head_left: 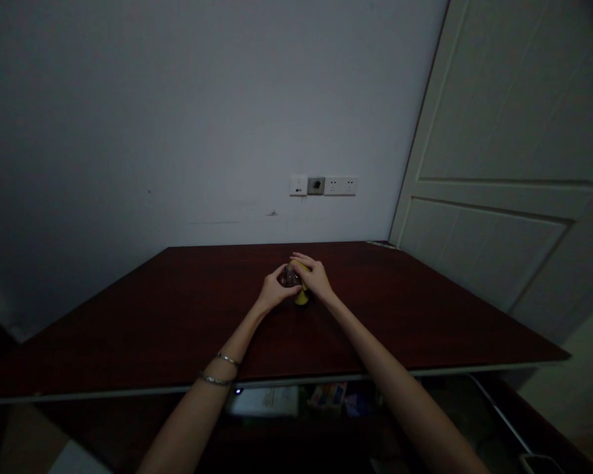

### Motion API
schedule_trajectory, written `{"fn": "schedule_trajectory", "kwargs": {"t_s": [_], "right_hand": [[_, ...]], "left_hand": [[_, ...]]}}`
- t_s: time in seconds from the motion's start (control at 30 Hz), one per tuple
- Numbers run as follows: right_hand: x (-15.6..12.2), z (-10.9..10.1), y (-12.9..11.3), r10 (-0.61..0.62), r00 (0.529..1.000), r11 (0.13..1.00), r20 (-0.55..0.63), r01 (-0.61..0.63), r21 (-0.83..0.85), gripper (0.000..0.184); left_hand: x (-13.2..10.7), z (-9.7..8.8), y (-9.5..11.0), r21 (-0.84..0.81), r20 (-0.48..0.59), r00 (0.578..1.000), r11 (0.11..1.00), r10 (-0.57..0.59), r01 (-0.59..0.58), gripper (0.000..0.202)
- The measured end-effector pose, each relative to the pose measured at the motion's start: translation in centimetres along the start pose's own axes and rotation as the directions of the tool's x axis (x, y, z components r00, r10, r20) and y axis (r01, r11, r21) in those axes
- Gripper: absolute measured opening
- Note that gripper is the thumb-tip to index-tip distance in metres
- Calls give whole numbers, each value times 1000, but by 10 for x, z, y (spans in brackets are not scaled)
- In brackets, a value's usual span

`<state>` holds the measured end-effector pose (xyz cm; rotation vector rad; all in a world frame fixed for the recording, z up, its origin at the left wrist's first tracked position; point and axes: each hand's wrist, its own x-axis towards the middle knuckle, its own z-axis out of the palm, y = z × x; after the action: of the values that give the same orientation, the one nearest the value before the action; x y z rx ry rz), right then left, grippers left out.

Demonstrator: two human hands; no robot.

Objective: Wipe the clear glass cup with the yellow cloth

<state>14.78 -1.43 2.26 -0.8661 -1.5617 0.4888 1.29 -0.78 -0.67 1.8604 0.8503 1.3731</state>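
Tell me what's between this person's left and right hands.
In the head view, a dark, glassy piece and a yellow piece with a flared foot lie between the left hand and the right hand; whether they're joined is unclear.

Dark red, wood-look, glossy tabletop (178,316): wide, with a pale front edge.
Pale blue-grey flat wall (217,105): rises behind the tabletop, marked by a dark smudge (272,213).
White rectangular double socket (340,187): on the wall, beside a square grey plate (311,191), then a square white plate (298,181).
Pale panelled door (489,230): at the right.
White flat rectangular object (271,401): below the tabletop, near multicoloured packets (329,397).
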Motion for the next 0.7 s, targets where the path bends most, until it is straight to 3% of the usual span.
{"fn": "schedule_trajectory", "kwargs": {"t_s": [0.23,0.47,0.53,0.7], "right_hand": [[-20,-3,-18,-146,984,988,100,150,-35,24],[3,2,4,90,995,990,-52,-84,113,21],[2,4,5,104,993,987,-59,-95,132,21],[-13,7,-9,-85,996,996,29,84,22,21]], "left_hand": [[1,-3,0,94,-15,999,995,35,-34,60],[-1,-2,1,57,8,999,997,44,-45,68],[0,-2,0,73,0,999,997,34,-34,69],[1,-5,-1,130,-56,998,991,-11,18,68]]}}
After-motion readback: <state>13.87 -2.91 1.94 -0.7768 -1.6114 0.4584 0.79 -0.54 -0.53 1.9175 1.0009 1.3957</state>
